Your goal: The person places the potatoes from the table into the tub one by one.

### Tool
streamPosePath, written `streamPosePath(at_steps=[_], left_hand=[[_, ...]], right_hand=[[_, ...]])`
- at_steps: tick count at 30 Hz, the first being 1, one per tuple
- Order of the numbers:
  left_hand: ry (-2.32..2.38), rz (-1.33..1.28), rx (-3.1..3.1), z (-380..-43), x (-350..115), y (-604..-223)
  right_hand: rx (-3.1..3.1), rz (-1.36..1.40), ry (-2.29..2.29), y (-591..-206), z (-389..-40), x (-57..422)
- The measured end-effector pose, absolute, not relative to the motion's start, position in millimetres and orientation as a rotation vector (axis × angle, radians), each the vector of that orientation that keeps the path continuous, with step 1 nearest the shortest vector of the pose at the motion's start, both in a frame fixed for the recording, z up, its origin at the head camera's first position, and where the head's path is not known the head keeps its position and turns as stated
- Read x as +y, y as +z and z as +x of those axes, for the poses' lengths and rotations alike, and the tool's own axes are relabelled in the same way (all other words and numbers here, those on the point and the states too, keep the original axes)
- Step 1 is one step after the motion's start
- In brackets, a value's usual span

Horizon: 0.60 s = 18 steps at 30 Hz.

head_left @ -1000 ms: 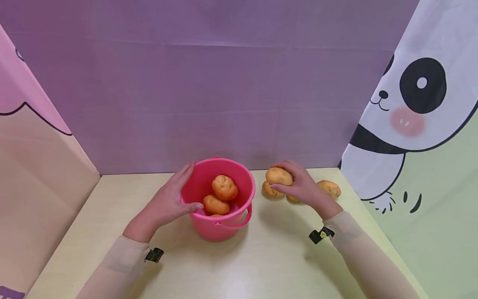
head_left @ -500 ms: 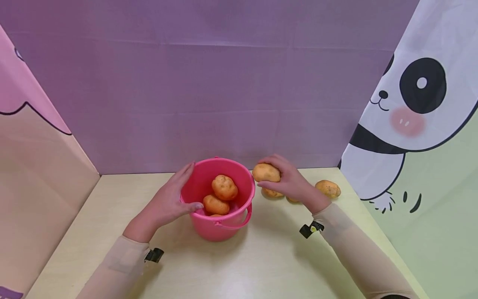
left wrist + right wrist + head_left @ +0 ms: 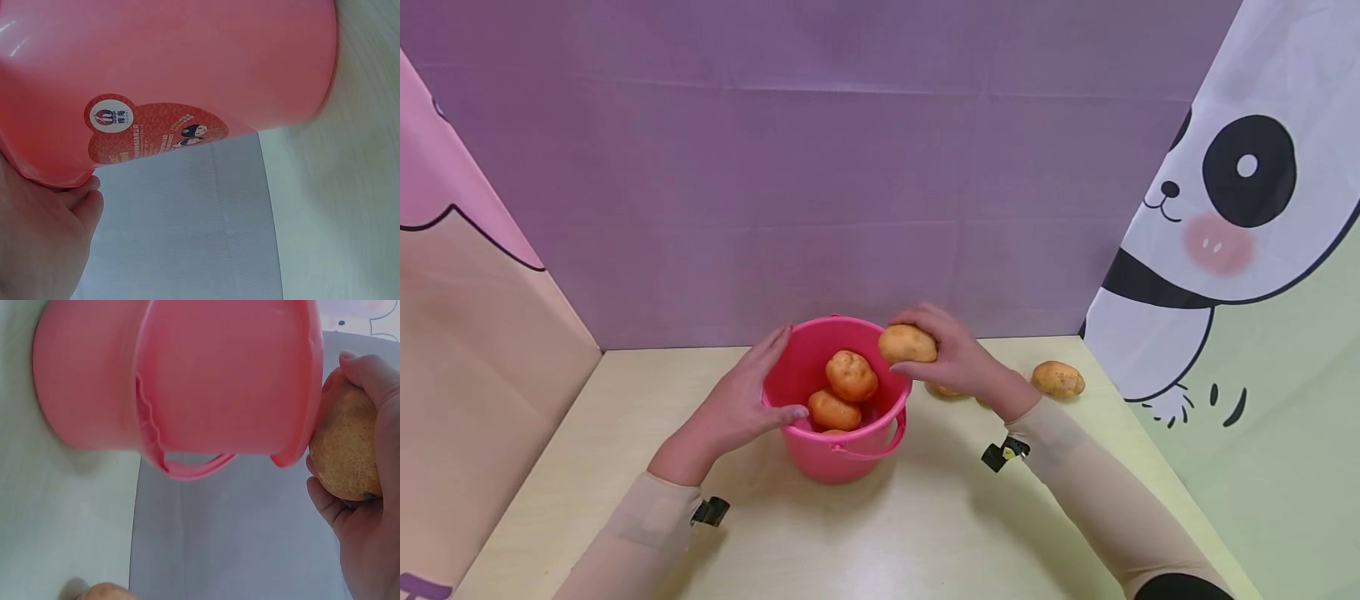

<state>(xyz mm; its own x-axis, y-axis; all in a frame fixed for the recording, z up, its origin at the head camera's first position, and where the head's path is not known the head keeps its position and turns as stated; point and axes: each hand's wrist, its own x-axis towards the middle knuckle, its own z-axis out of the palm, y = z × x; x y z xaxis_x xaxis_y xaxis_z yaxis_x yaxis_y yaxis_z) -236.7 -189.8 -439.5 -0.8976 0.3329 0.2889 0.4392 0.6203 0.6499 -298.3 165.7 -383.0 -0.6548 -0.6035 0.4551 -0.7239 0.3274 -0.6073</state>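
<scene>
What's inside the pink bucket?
An upper potato, a lower potato and a sliver of a third potato show inside. Anything beneath them in the bucket is covered, so I can't tell.

A plain, pale-beige left sleeve (image 3: 625,542) and a matching right sleeve (image 3: 1097,492) were worn, the latter edged with a black patch (image 3: 1183,586). A small black block (image 3: 711,511) was mounted by the left cuff (image 3: 670,498), a yellow-flecked block (image 3: 996,457) by the right cuff (image 3: 1049,425).
</scene>
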Motion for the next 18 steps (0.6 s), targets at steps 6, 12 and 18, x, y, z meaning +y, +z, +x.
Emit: streamPosePath(at_steps=[6, 12, 18], left_hand=[[-1.141, -0.645, -2.698, -236.6, -190.0, -439.4], [-1.142, -0.651, -2.697, -237.2, -190.2, -439.9], [-1.15, -0.643, -2.706, -237.4, -189.8, -439.9]], right_hand=[[-2.391, 1.338, 1.169, -380.5, -299.8, 151.5], [-2.417, 1.376, 1.187, -379.2, -298.1, 139.7], [-2.461, 1.385, 1.266, -377.9, -295.3, 128.2]])
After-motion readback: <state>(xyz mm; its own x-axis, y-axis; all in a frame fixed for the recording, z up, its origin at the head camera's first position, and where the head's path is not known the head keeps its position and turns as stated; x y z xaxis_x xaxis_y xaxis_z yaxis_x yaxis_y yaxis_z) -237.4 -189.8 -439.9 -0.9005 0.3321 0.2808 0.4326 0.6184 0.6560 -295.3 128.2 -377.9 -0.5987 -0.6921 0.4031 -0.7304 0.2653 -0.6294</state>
